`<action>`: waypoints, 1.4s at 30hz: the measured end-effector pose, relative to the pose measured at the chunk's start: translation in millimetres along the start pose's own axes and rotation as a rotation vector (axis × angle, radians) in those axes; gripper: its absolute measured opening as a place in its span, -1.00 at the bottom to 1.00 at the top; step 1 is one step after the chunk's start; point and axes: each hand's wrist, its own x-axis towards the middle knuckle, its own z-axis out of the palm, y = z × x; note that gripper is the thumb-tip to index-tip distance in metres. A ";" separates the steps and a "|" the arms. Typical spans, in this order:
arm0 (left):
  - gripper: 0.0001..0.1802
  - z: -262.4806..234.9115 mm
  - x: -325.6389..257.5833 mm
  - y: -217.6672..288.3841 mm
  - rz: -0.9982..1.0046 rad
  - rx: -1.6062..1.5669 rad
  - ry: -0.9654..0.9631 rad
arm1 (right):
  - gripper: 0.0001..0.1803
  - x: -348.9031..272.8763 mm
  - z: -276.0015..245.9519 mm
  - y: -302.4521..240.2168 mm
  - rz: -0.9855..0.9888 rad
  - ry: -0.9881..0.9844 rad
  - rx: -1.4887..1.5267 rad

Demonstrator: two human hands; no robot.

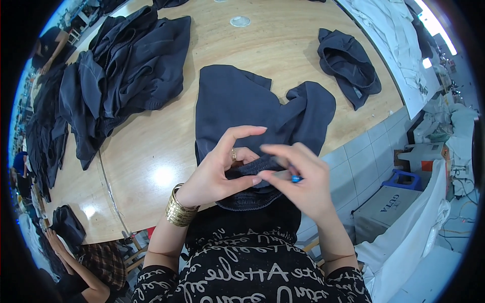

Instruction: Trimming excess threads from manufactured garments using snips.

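Note:
A dark navy pair of pants (237, 103) lies on the table in front of me, legs pointing away and gathered waistband (250, 201) hanging over the near edge. My left hand (222, 169), with a ring and gold bangles, grips the waistband between thumb and inner fingers; its index finger is raised and curved. Facing it, my right hand (300, 174) is closed, fingertips meeting the left thumb at the waistband. In the right hand is a small tool with a bright blue end (296, 179); its kind is mostly hidden by the fingers, which are partly blurred.
A large heap of dark garments (126, 76) covers the table's left side. Another crumpled dark garment (348, 65) lies at the right edge. White cloth (394, 40) hangs beyond that edge. Boxes and a blue stool (401, 179) stand below right. A co-worker's arm (76, 267) reaches in at lower left.

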 end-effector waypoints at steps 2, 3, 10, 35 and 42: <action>-0.22 2.6 2.6 -1.1 0.002 0.012 -0.024 | -0.73 1.5 8.8 10.7 -0.066 -0.011 -0.105; -0.20 5.1 4.2 -3.8 -0.029 0.001 -0.025 | -0.78 3.2 9.1 14.1 -0.136 0.058 -0.192; -0.18 -3.7 0.0 -0.8 -0.030 0.025 -0.011 | -0.87 11.7 -11.8 24.8 0.043 0.405 -0.146; -0.20 0.4 5.1 2.0 -0.021 0.013 0.017 | -0.76 -13.5 -17.4 11.0 0.128 -0.214 0.200; -0.20 -2.0 3.1 1.4 -0.033 -0.052 0.043 | -0.73 -8.4 -33.3 5.9 0.111 -0.256 -0.046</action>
